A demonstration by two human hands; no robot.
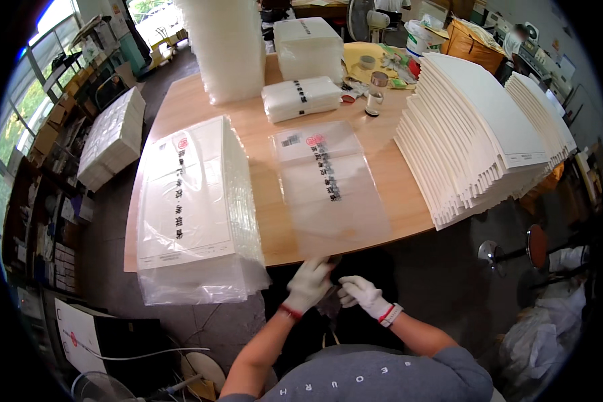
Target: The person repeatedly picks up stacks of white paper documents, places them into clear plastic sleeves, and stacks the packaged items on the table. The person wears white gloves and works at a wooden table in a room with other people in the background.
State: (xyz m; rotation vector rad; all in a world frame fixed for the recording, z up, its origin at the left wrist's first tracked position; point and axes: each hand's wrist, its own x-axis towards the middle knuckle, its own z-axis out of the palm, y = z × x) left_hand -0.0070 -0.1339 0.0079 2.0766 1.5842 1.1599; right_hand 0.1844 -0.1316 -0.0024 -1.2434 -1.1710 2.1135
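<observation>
Both my hands wear white gloves and hover over my lap at the table's front edge. My left hand [309,286] has its fingers bent together by the near end of a flat, clear plastic bag [342,218]; whether it grips the bag's edge is hard to see. Close on its right, my right hand [362,293] is curled, thumb and fingers drawn in, and anything inside is hidden. The bag lies flat on the wooden table [275,231], with dark printing and a red round mark. To its left rises a stack of filled bags [201,201] holding white sheets.
A tall fanned stack of white paper packets [469,127] stands at the right. Behind are a wrapped white bundle [301,98], a glass jar [376,94], and tall piles of plastic bags [228,53]. A stool [536,246] stands on the floor at right.
</observation>
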